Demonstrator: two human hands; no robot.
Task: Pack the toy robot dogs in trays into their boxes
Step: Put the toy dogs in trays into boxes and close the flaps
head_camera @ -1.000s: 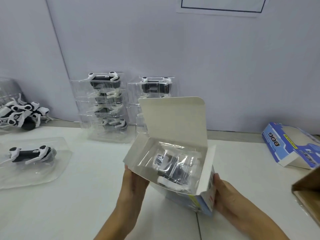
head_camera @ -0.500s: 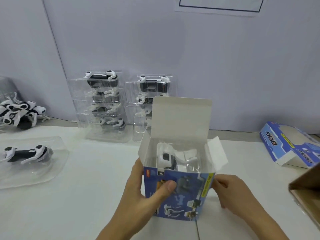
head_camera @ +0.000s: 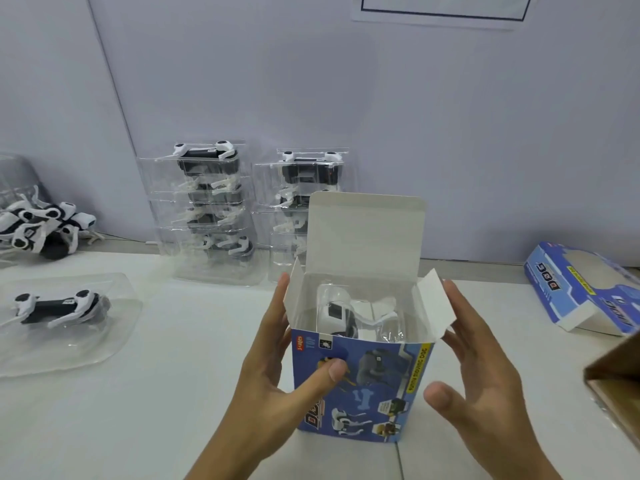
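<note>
The blue box [head_camera: 362, 386] is now stood upright on the white table [head_camera: 173, 393], where a second ago it was tipped toward the camera with its open mouth shown; the toy robot dog in its clear tray [head_camera: 353, 317] is seated inside, below the rim. The left hand [head_camera: 277, 375] is kept on the box, its thumb pressed to the printed front and its fingers [head_camera: 282, 289] laid up the left side by the small flap. The right hand [head_camera: 485, 382], half a second ago lower at the box's right edge, has been lifted and opened; its fingers are straight, just beside the right side flap [head_camera: 438, 303], and whether the flap is touched cannot be told. The big lid flap [head_camera: 365, 233] is left standing up. The insertion is judged complete, with the flaps next to be folded in. Further back, two stacks of trayed dogs [head_camera: 204, 209] are set against the pale wall, a single trayed dog [head_camera: 59, 306] lies at the left, loose dogs [head_camera: 41, 226] are heaped beyond it, and another blue box [head_camera: 581, 292] lies on its side at the right.
</note>
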